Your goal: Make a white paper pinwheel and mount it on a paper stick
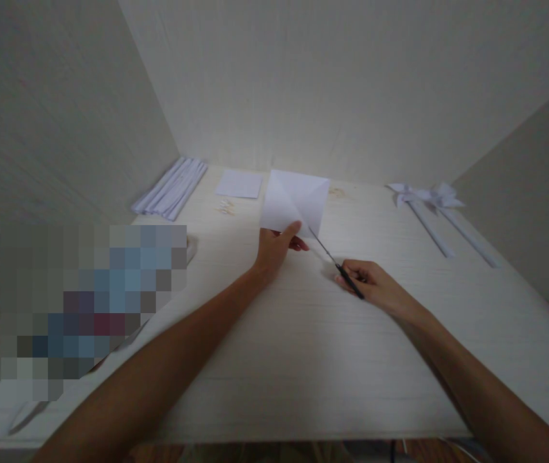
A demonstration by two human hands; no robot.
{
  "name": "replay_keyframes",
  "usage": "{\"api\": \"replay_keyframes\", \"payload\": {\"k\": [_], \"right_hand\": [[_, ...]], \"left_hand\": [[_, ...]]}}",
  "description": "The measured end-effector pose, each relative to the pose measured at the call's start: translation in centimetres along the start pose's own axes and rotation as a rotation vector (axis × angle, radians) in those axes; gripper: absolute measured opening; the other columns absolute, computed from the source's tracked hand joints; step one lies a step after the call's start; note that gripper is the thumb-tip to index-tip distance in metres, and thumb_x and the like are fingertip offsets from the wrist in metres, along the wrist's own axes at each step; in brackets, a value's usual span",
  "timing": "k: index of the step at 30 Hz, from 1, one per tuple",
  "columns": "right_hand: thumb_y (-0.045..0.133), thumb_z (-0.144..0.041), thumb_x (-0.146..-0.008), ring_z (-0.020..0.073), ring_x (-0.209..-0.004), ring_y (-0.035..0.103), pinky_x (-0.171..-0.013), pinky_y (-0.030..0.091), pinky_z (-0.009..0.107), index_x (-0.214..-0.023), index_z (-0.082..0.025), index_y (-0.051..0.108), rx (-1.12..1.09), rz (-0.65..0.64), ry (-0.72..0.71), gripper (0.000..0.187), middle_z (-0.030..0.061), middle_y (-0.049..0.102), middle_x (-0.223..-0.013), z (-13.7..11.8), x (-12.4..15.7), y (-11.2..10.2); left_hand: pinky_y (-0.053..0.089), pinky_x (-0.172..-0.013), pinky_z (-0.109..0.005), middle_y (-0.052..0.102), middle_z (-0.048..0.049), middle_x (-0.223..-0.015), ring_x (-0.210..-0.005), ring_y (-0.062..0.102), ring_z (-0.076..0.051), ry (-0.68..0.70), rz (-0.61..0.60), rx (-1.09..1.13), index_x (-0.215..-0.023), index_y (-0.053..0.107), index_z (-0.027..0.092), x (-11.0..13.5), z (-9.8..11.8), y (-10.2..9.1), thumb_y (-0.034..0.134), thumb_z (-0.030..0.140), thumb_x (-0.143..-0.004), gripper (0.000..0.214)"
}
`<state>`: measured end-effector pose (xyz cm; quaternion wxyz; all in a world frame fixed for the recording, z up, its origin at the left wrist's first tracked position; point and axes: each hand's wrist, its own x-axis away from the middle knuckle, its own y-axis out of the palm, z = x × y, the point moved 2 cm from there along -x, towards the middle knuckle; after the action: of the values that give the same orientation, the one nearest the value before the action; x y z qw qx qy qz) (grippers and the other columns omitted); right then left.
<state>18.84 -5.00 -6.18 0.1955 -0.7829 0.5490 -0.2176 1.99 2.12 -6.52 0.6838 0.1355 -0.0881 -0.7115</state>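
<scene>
My left hand point(277, 244) pinches the lower edge of a white square sheet of paper point(296, 196), thumb in front and fingers behind. Faint diagonal creases cross the sheet. Scissors point(350, 280) with black handles are gripped in my right hand point(368, 280). Their blades reach up and left to the sheet's lower right part, along a diagonal crease. From this angle I cannot tell how far apart the blades stand.
Rolled white paper sticks point(173, 190) lie in a pile at the back left. Beside them are a square paper stack point(239, 184) and small pale pieces point(226, 206). Two paper pinwheels on sticks point(431, 222) lie right. A blurred-out patch point(120, 289) covers the left side. Walls enclose the table.
</scene>
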Motion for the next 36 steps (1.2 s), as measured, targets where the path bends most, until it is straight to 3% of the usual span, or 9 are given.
{"api": "replay_keyframes", "payload": {"k": [13,36], "right_hand": [[0.05,-0.045,-0.073,0.0073,-0.046,0.027,-0.042,0.02,0.022,-0.055,-0.02,0.029,0.005,0.024,0.009,0.037,-0.0063,0.025,-0.053,-0.05,0.0,-0.08],[0.051,-0.041,-0.074,0.0069,-0.047,0.025,-0.042,0.019,0.022,-0.055,-0.02,0.027,-0.032,0.018,-0.007,0.037,-0.0064,0.023,-0.054,0.1,-0.04,0.05]], "left_hand": [[0.039,-0.037,-0.019,0.052,0.0018,-0.042,-0.035,0.052,-0.009,-0.037,-0.066,-0.012,-0.056,0.051,0.012,0.84,0.04,0.71,0.059,0.029,-0.064,0.02],[0.039,-0.037,-0.019,0.052,0.0026,-0.044,-0.036,0.053,-0.01,-0.051,-0.066,-0.007,-0.064,0.051,0.012,0.76,0.14,0.64,0.06,0.027,-0.063,0.017]]}}
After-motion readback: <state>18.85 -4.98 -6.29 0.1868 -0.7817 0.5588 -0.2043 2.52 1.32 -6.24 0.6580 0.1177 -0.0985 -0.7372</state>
